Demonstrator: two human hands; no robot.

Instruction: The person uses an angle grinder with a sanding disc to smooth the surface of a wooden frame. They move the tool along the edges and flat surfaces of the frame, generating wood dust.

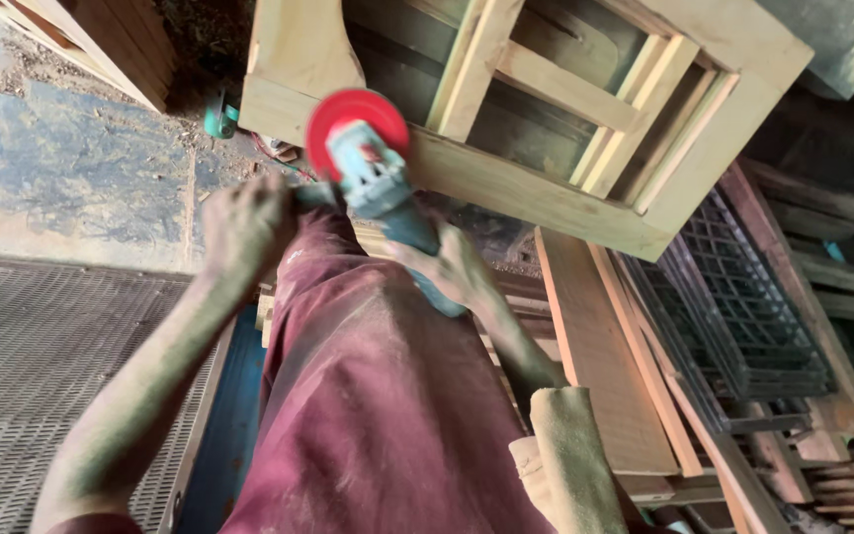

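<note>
A teal angle grinder [380,183] with a red sanding disc [356,119] presses against the lower rail of a pale wooden frame [536,193]. My right hand [457,267] grips the grinder's body from behind. My left hand [247,225] holds its side handle at the left. Both forearms are coated in wood dust. My leg in dusty maroon cloth [378,396] stretches up under the tool.
A perforated metal sheet [22,366] lies at the lower left beside a concrete floor [71,168]. Reddish planks [605,366] and dark plastic crates [743,307] are stacked at the right. More wooden slats [101,40] lean at the top left.
</note>
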